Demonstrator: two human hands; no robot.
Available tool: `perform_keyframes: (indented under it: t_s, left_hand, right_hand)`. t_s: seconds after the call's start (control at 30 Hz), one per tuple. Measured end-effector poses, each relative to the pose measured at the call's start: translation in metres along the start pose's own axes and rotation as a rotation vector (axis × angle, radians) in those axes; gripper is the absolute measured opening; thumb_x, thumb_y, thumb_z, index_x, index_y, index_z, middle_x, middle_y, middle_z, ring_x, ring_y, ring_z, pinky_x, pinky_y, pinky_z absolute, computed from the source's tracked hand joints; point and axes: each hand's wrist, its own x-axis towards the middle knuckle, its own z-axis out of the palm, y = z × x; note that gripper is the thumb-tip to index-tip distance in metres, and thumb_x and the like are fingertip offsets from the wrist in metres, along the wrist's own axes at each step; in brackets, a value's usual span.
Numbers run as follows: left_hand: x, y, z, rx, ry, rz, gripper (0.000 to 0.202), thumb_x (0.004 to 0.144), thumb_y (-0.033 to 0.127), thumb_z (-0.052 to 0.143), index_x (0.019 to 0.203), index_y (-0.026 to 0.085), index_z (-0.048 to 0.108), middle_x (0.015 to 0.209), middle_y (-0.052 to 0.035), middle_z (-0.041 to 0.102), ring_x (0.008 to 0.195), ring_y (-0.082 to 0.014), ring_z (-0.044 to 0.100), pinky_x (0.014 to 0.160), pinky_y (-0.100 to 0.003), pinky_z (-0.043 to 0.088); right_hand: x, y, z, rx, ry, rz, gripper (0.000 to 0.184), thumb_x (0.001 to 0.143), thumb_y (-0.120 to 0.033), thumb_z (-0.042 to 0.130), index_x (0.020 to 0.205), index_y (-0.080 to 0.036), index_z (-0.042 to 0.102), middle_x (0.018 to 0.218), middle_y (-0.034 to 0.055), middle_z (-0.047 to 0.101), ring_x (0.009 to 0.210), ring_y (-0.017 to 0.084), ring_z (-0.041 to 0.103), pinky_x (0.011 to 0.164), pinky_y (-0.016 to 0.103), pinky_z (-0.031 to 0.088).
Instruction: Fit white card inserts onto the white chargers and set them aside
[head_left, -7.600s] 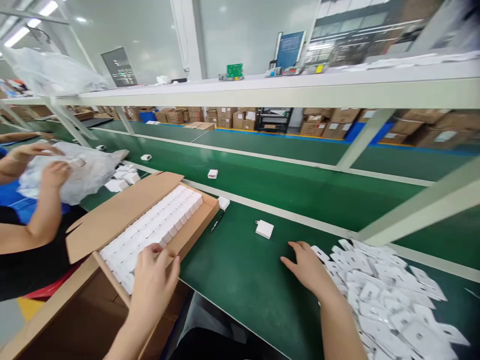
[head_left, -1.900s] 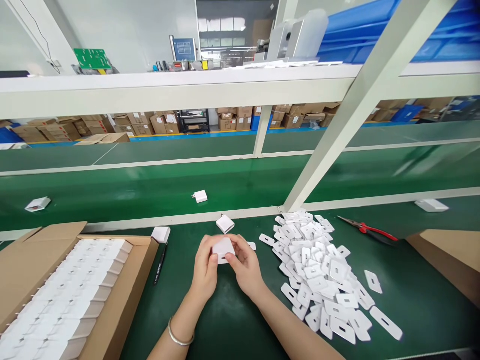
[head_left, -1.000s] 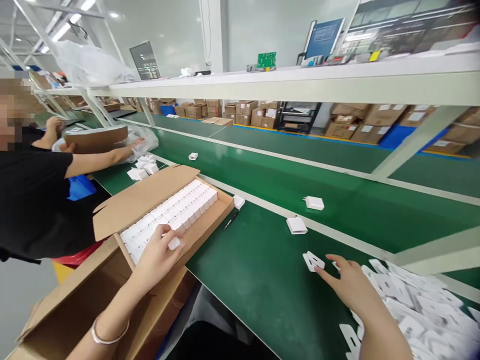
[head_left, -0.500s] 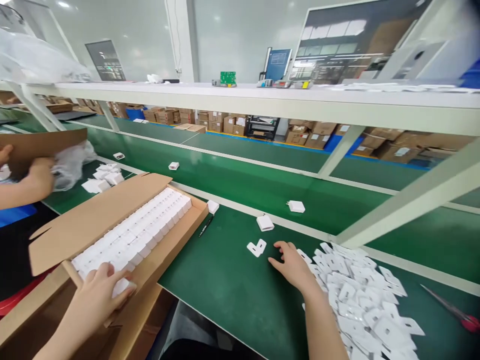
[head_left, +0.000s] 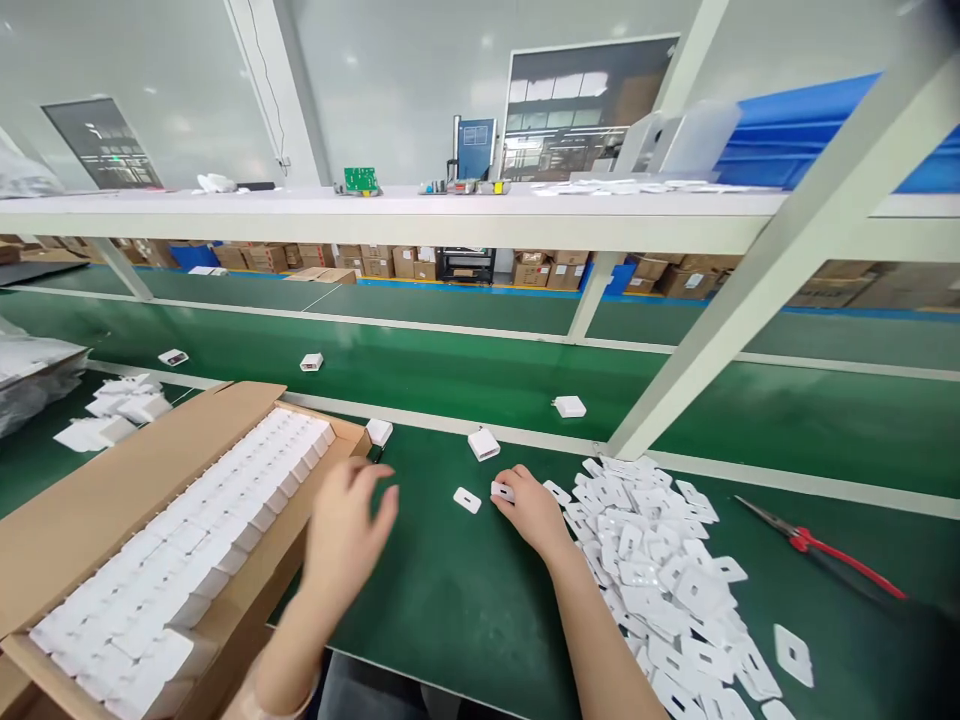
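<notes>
Green smooth tabletop (head_left: 442, 600) has bare room between box and heap, down to its near edge; pale strip (head_left: 427, 419) bounds the far side. Right hand (head_left: 531, 512) works mid-gap, grip narrow, thumb and fingers closed on a small white slotted plastic plate (head_left: 502, 492); can't tell if lifted. Left hand (head_left: 343, 535), blurred, hangs by the box's right wall, grip wide, thumb spread, no item seen in it. Versus half a second ago: left hand is off the box's near end, where it had a white block; the two plates that touched in a V are apart, second plate (head_left: 466, 500) flat to the left. Open brown cardboard box (head_left: 351, 434) holds packed rows of white plastic blocks (head_left: 187, 535). Loose heap of white slotted plates (head_left: 667, 580) lies right.
</notes>
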Motion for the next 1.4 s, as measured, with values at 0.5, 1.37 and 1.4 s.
perform_keyframes:
  t_s: [0.5,1.37,1.4]
  left_hand:
    - [0.095,0.021,0.174,-0.752,-0.467,0.134,0.045,0.106,0.043,0.039,0.138,0.022,0.062,0.127,-0.0117,0.067,0.102,-0.0227,0.063,0.095,-0.039,0.051]
    - [0.025,0.035,0.109,-1.106,-0.47,-0.098,0.052,0.106,0.061,0.014,0.123,0.027,0.049,0.105,-0.0059,0.056,0.091,-0.0223,0.056,0.083,-0.037,0.047]
    - [0.025,0.035,0.109,-1.095,-0.468,-0.089,0.052,0.106,0.061,0.015,0.124,0.027,0.049,0.106,-0.0063,0.056,0.092,-0.0227,0.057,0.083,-0.038,0.048]
  right_hand:
    - [-0.002,0.001,-0.02,0.096,0.142,0.09,0.005,0.086,-0.016,0.063,0.088,-0.021,0.063,0.089,-0.0003,0.061,0.072,0.015,0.059,0.065,0.027,0.038]
    - [-0.019,-0.05,0.009,0.489,0.51,-0.498,0.044,0.094,-0.016,0.065,0.134,-0.034,0.06,0.097,0.0018,0.051,0.074,0.014,0.056,0.062,0.029,0.054]
    - [-0.019,-0.051,0.009,0.504,0.511,-0.495,0.043,0.094,-0.017,0.066,0.133,-0.034,0.061,0.097,0.0017,0.051,0.074,0.014,0.056,0.063,0.029,0.054]
